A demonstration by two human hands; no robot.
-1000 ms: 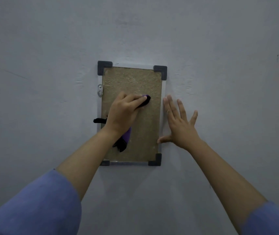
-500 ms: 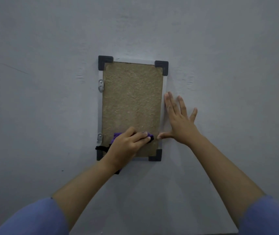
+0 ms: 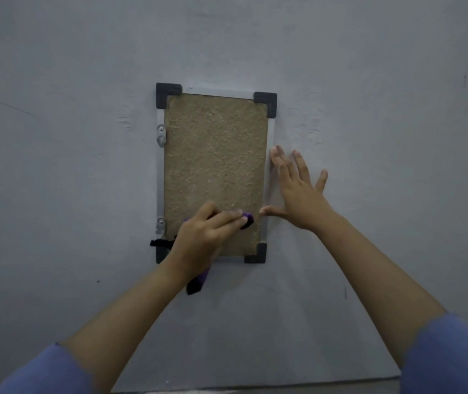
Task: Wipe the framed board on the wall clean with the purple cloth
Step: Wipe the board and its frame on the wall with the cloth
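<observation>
Purple cloth [image 3: 246, 218], soft and limp, sits bunched under the left hand [image 3: 204, 243], fingers pressed together on it at the framed board [image 3: 215, 172]'s lower part. Right hand [image 3: 298, 191] lies spread flat on the wall [image 3: 369, 137], thumb touching the frame. Coarse surface likely drags; grip the cloth wadded.

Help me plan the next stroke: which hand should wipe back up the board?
Left. The left hand already presses the purple cloth against the lower part of the board. The right hand lies flat and empty on the wall beside the frame.
</observation>
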